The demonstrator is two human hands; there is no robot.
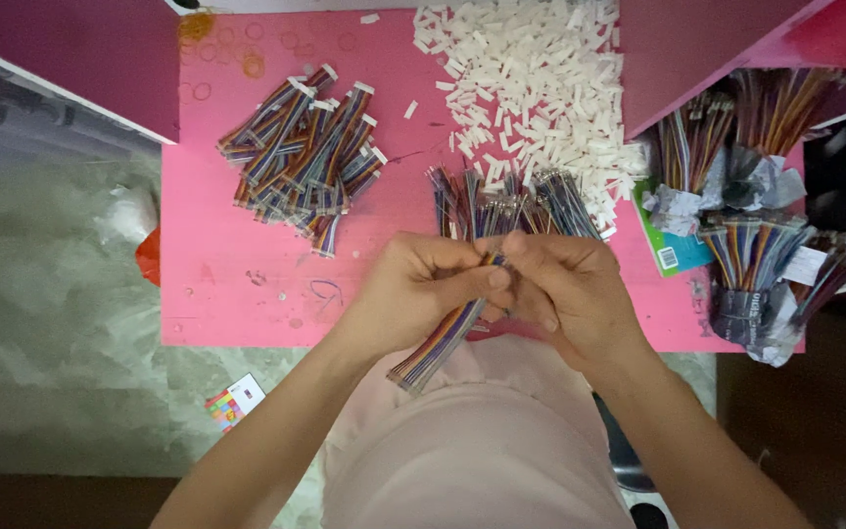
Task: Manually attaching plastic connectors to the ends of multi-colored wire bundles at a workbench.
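My left hand [421,289] and my right hand [565,286] meet over the near edge of a pink table [217,264]. Together they pinch the top end of a flat rainbow ribbon cable [440,343], which hangs down and to the left toward my lap. The cable's upper tip is hidden between my fingers. Just beyond my hands lies a loose heap of bare-ended ribbon cables [506,204].
A pile of ribbon cables with white connectors [304,152] lies at the table's left. Many small white plastic connectors [531,83] are heaped at the back. Paper-wrapped cable bundles [746,245] stand at the right. A small colourful card [235,400] lies on the floor.
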